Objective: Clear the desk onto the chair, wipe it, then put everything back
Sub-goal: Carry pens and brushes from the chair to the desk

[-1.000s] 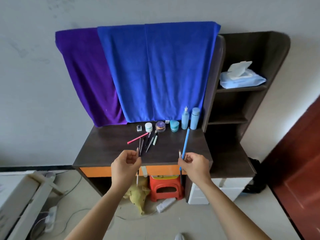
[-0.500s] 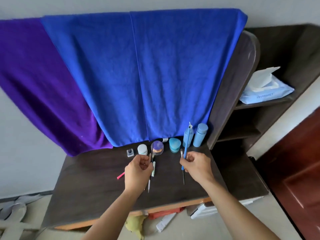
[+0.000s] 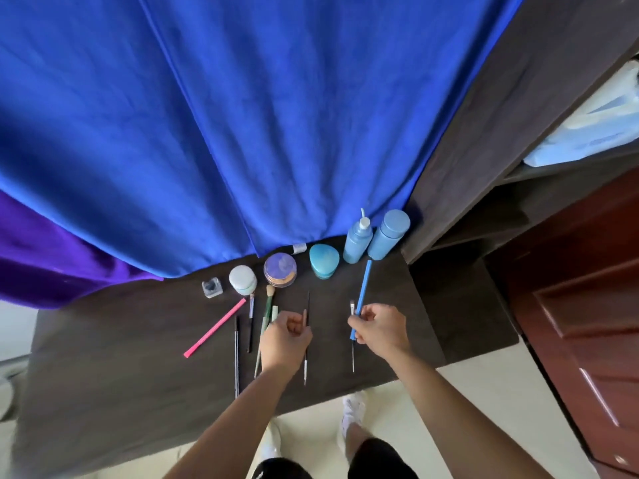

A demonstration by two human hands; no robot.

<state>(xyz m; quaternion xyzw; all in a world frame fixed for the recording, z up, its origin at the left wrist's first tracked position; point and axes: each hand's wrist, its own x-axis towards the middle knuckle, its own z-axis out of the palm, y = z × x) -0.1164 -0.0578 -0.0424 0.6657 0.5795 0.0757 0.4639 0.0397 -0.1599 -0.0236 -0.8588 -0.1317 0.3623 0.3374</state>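
I stand over the dark wooden desk (image 3: pixel 121 344). My left hand (image 3: pixel 284 340) pinches a thin silver-handled brush (image 3: pixel 305 361) above the desk's front middle. My right hand (image 3: pixel 380 328) grips a long blue stick (image 3: pixel 363 288) together with a small thin brush (image 3: pixel 352 354). On the desk lie a pink stick (image 3: pixel 214 328), a black pencil (image 3: pixel 236 354), a dark brush (image 3: pixel 250 323), a green-handled brush (image 3: pixel 265 316) and a thin black liner (image 3: pixel 308 305). Along the back stand a small glass pot (image 3: pixel 211 288), a white jar (image 3: pixel 242 279), a powder jar (image 3: pixel 280 270), a teal compact (image 3: pixel 323 261) and two blue bottles (image 3: pixel 357 242) (image 3: pixel 388 234).
A blue cloth (image 3: pixel 242 115) and a purple cloth (image 3: pixel 52 257) hang behind the desk. A dark shelf unit (image 3: pixel 484 133) on the right holds a wipes pack (image 3: pixel 601 133). A red-brown door (image 3: pixel 587 305) stands at the far right. My feet are below the desk's front edge.
I have stepped closer, so the desk now lies right beneath me. Both hands have moved forward over the desk, keeping hold of their brushes and the blue stick.
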